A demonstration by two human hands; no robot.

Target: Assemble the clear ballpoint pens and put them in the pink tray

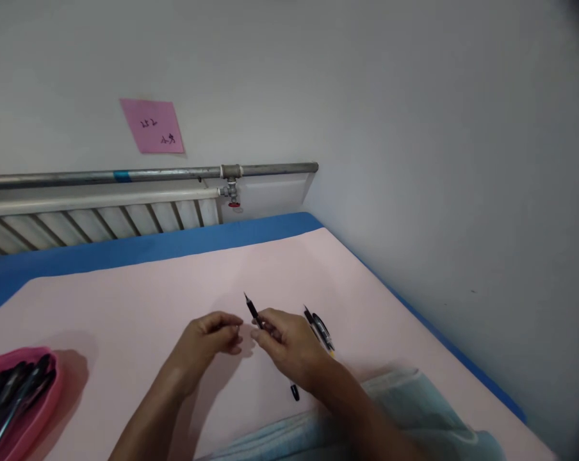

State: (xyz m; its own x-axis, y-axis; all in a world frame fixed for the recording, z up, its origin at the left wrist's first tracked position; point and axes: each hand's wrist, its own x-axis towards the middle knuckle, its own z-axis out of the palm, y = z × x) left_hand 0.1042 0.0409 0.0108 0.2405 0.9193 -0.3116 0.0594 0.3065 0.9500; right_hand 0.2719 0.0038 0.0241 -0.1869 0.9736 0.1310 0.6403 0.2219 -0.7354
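A pen [252, 308] with a black grip and a bare writing tip is held in my right hand [289, 339], its tip pointing up and away from me. My left hand [212, 336] is beside it, thumb and fingers pinched together close to the pen; whatever lies between them is too small to make out. Below my right hand shows a black pen end [294, 392], in line with the held pen, though my hand hides whether they join. To the right on the pink surface lie an uncapped pen [313, 320] and a black capped pen [323, 331], partly hidden by my right hand.
At lower left is a pink container [42, 413] with several dark pens [11, 390]. A pink sheet [140, 307] covers a blue-edged table [174, 245]. A light blue cloth [405, 403] is at the front. Behind are a radiator [111, 221], pipe [174, 174] and walls.
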